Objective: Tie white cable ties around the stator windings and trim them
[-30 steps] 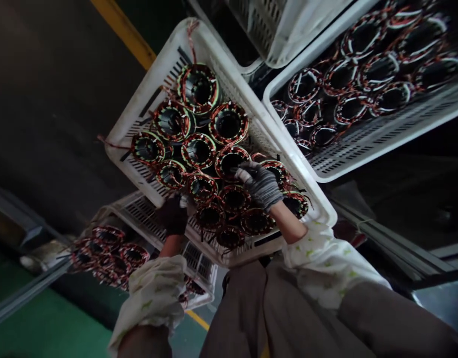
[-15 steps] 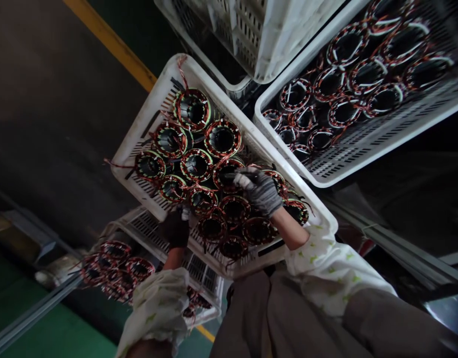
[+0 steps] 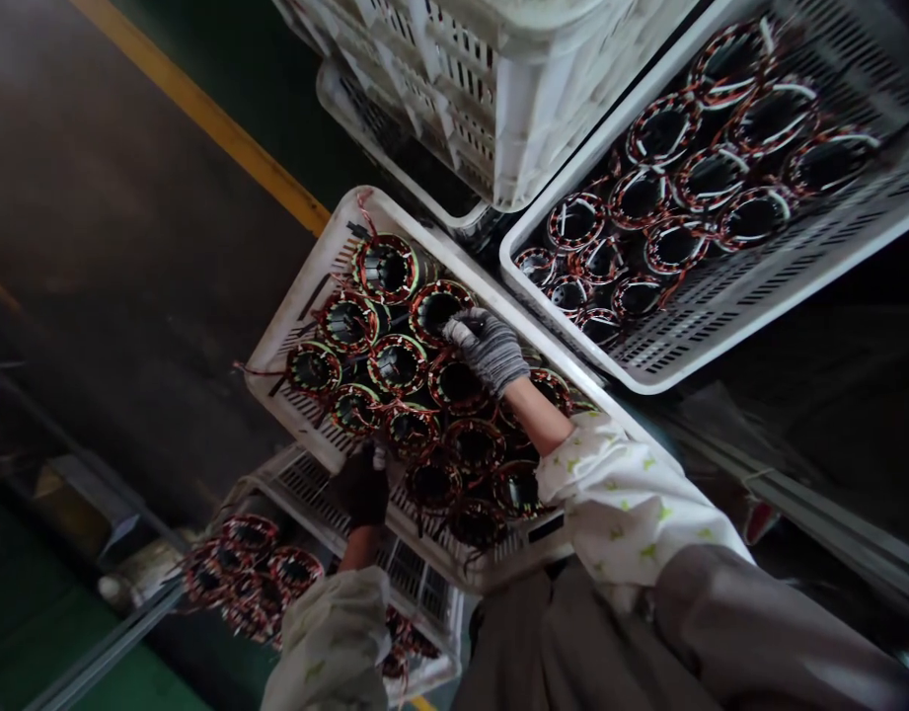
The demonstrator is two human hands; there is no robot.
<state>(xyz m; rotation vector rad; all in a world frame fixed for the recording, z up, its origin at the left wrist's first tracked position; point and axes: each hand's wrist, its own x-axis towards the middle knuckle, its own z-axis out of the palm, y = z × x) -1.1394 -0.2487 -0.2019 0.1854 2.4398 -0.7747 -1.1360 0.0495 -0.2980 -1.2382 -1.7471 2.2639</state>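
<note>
A white plastic crate (image 3: pixel 276 380) holds several motor stators with copper-red windings standing upright. My right hand (image 3: pixel 491 348), in a grey knitted glove, reaches in from the right with its fingers curled together at the rim of one stator (image 3: pixel 437 308). Whatever lies between those fingers is hidden. Over the crate's near-left edge my left hand (image 3: pixel 361 486), in a dark glove, is closed on the crate's rim beside another stator (image 3: pixel 412 430). Most of its fingers are lost in shadow.
A second white crate (image 3: pixel 632 370) of stators with white ties stands at the right. Stacked white crates (image 3: pixel 513 109) rise behind. Lower left, another crate (image 3: pixel 298 474) stands near more stators (image 3: pixel 251 563) and a metal rail (image 3: pixel 120 632). A yellow line (image 3: pixel 224 133) crosses the floor.
My right hand has moved from a middle stator to one farther back. The dark stick-like thing that showed at its fingers no longer shows. My left hand keeps its place on the crate; the view has shifted.
</note>
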